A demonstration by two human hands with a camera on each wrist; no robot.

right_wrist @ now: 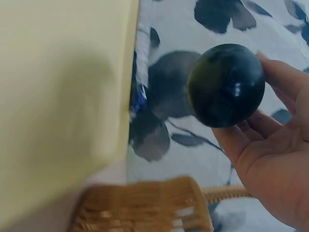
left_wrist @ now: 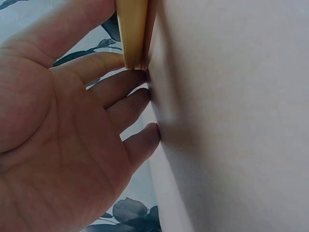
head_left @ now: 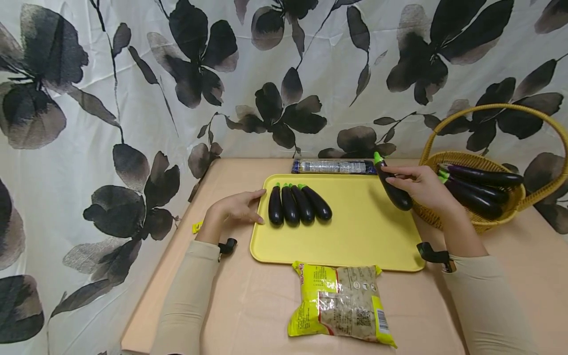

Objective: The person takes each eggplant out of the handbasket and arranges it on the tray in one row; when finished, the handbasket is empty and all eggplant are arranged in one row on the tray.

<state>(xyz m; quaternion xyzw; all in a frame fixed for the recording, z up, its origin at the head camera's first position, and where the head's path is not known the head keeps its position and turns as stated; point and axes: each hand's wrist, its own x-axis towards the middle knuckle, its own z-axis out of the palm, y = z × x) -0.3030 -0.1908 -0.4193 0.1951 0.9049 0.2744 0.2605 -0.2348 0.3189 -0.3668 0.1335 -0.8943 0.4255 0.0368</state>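
Observation:
My right hand (head_left: 417, 185) pinches an eggplant (head_left: 392, 190) above the right end of a yellow tray (head_left: 355, 241). Its green stem end points up and away. In the right wrist view, that eggplant (right_wrist: 227, 86) shows its round dark end between thumb and fingers. Several small eggplants (head_left: 290, 204) lie side by side at the tray's left end, stems at the far side. The left hand (head_left: 237, 209) touches the tray's left rim, fingers and thumb spread along it. In the left wrist view, fingertips of this hand (left_wrist: 72, 116) meet the tray edge (left_wrist: 133, 34) and the tabletop.
Right of the tray stands a yellow wicker basket (head_left: 432, 217) with a tall handle, holding more eggplants (head_left: 477, 190). A long packet (head_left: 333, 166) lies behind the tray. In front is a yellow plastic bag (head_left: 343, 303). A floral cloth (head_left: 275, 64) hangs behind the table.

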